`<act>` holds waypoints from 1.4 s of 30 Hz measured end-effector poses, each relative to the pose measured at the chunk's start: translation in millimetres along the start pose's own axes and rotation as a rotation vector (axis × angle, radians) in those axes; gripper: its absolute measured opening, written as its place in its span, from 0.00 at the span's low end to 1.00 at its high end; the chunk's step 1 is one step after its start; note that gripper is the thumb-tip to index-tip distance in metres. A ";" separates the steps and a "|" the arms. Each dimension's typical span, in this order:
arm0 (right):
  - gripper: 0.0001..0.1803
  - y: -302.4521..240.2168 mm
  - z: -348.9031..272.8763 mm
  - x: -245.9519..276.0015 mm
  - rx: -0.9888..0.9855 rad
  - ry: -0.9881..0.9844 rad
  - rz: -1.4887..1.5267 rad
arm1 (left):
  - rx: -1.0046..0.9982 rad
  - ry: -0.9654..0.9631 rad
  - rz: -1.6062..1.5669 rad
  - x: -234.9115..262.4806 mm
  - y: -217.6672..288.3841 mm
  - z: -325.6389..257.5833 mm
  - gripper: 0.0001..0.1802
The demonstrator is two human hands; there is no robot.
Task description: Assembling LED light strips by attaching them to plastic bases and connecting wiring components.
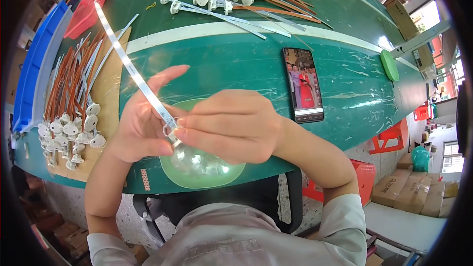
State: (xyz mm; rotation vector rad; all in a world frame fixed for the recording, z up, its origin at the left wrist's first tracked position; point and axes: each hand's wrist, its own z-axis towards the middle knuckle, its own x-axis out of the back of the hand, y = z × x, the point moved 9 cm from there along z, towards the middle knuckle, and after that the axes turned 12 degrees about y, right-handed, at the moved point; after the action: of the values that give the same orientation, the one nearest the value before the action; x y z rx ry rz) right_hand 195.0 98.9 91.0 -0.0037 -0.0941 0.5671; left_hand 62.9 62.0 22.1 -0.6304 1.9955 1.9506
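A long, narrow white strip [132, 70], probably an LED light strip, slants up to the far left with a bright shine along it. Its near end lies between my hands. My left hand [137, 130] is closed around that end, thumb below, index finger stretched out. My right hand [241, 125] pinches a small clear plastic piece [169, 127] against the strip's end; the fingertips partly hide it. Beneath both hands sits a light green bowl [172, 175] with shiny clear pieces [204, 163] in it.
Brown and white strips with round white ends [74, 88] lie on cardboard at left, beside a blue bin [39, 64] and red basket [88, 12]. More strips [266, 2] lie at the back. A phone [302, 83] rests right of my hands; a green dish [389, 65] stands farther right.
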 end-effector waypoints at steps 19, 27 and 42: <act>0.08 44.1 -0.5 7.8 -0.582 -0.122 -0.042 | -0.223 0.176 0.204 16.7 16.3 3.9 0.53; 0.15 4.0 -43.1 -48.1 -0.476 -0.671 0.044 | -0.316 0.195 0.288 29.5 34.2 9.3 0.42; 0.05 5.6 -59.9 -51.7 -0.536 -0.792 0.119 | -0.238 0.214 0.319 35.4 13.6 6.6 0.33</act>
State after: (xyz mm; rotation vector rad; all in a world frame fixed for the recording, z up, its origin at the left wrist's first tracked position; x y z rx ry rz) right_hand 154.0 77.3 26.7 -0.3091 -1.0202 0.6221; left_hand 24.9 64.5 16.3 -0.6297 2.1141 2.4287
